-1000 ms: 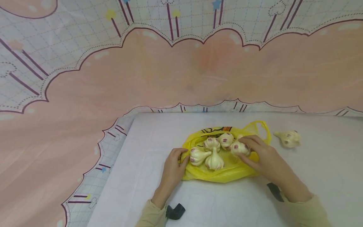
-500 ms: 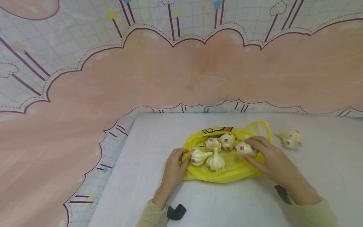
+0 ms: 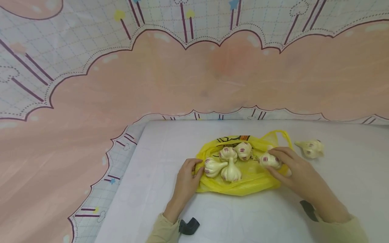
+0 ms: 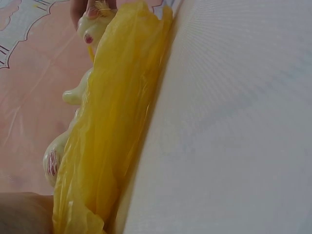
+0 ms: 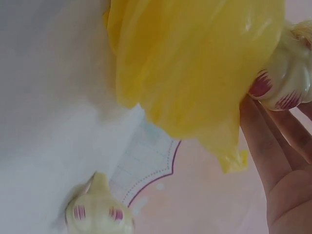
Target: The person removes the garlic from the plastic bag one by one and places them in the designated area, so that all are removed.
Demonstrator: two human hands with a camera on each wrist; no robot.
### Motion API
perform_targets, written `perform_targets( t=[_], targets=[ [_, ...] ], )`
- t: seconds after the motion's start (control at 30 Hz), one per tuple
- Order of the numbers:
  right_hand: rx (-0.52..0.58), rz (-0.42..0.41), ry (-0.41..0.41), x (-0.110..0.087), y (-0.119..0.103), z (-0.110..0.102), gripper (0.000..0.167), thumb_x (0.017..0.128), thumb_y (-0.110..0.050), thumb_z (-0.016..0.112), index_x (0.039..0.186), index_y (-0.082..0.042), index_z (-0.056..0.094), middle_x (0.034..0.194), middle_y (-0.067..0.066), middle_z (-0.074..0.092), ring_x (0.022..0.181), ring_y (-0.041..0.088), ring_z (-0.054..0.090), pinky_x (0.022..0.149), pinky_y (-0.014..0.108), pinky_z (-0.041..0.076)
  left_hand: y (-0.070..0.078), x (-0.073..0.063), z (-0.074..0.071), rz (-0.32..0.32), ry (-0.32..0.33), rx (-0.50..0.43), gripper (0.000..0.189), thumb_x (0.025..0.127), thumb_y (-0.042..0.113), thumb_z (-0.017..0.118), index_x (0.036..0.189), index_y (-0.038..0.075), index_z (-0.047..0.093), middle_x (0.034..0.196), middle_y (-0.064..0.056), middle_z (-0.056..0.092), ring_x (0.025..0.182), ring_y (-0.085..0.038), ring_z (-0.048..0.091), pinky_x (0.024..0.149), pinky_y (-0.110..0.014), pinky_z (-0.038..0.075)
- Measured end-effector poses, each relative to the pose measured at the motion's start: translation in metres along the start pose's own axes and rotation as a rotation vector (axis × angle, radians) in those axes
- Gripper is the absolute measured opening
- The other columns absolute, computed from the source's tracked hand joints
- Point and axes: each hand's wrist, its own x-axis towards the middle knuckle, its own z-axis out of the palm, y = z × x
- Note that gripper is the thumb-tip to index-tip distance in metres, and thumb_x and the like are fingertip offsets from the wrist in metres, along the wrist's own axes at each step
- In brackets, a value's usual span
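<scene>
Right hand [image 3: 304, 177]: thumb and fingers close on a glossy, purple-marked garlic bulb [image 3: 269, 161], at the 3 o'clock side of a yellow plastic carrier bag [image 3: 252, 185]. Whether bulb and film touch, cannot tell. Left hand [image 3: 186, 175]: holds the bag's rim at 9 o'clock, thumb and forefinger slightly apart (fingertips partly hidden in the folds). Inside the bag, four more bulbs [image 3: 231, 172] cluster from centre towards 9 and 12 o'clock. A bag handle [image 3: 285, 137] loops out at 2 o'clock. Lone bulb [image 3: 310, 148] lies on the white tabletop [image 3: 170, 138], outside the bag, just short of 3 o'clock.
</scene>
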Motion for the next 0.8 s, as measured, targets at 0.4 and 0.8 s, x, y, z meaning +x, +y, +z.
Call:
perform_targets(
  t=[0.4,0.8],
  targets=[
    [0.025,-0.062,0.079,-0.005,0.01,-0.012,0.048,0.091,-0.042,0.07,0.122,-0.006,0.066,0.123,0.008,0.064,0.098,0.025,0.064,0.101,0.001,0.028,0.0,0.0,0.0,0.019,0.006,0.0,0.024,0.095,0.016,0.068,0.118,0.008,0.067,0.118,-0.006,0.063,0.095,-0.017,0.059,0.084,-0.035,0.052],
    [-0.009,-0.047,0.119,-0.008,0.015,-0.021,0.065,0.095,-0.061,0.053,0.121,-0.003,0.067,0.121,0.013,0.065,0.102,0.034,0.064,0.101,-0.001,0.023,-0.001,0.0,0.0,0.031,0.012,-0.002,0.023,0.095,0.014,0.068,0.117,0.007,0.067,0.117,-0.006,0.063,0.095,-0.016,0.059,0.083,-0.035,0.052]
  ],
)
